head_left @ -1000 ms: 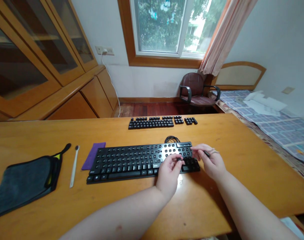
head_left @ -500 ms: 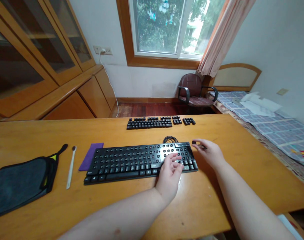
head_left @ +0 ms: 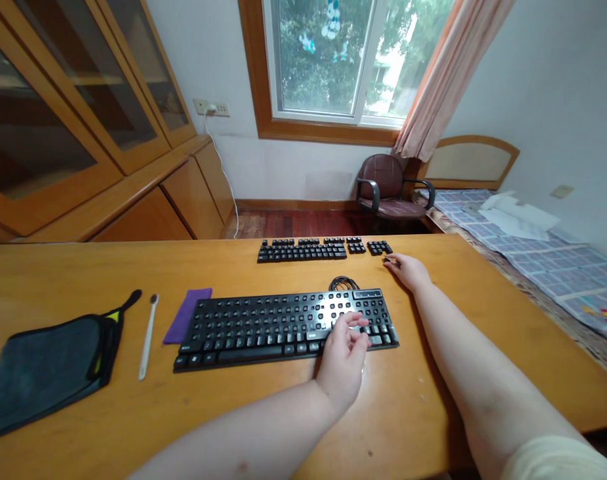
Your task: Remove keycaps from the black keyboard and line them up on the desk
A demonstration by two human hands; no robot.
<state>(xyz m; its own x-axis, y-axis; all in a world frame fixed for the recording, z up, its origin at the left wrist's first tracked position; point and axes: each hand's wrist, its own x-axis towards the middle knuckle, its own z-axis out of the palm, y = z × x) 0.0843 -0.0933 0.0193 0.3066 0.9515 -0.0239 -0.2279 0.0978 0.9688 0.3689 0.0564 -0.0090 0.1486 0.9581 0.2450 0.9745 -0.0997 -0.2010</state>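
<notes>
A black keyboard (head_left: pixel 278 330) lies in front of me. Many of its upper keys are off, leaving small stems, while the bottom rows still carry keycaps. My left hand (head_left: pixel 344 350) rests over its right part, fingers loosely curled and apart, holding nothing that I can see. Beyond the keyboard, my right hand (head_left: pixel 406 270) is low over the table, thumb and fingertips pinched on a small black keycap mostly hidden by them. Just left of those fingertips is a block of removed number-pad keycaps (head_left: pixel 379 248). Further left sit a small keycap cluster (head_left: pixel 356 248) and rows of keycaps (head_left: pixel 303 252).
A coiled black cable (head_left: pixel 343 283) lies behind the keyboard. A purple cloth (head_left: pixel 187 317) is partly under its left end. Further left are a white toothbrush (head_left: pixel 147 340) and a dark grey cloth pouch (head_left: pixel 53 360). The wooden table's (head_left: pixel 223 427) far edge runs just behind the keycaps.
My right hand has moved away from the keyboard's upper right corner, out to the number-pad keycaps, with the keycap at its fingertips. My left hand stays on the keyboard. The view has shifted slightly.
</notes>
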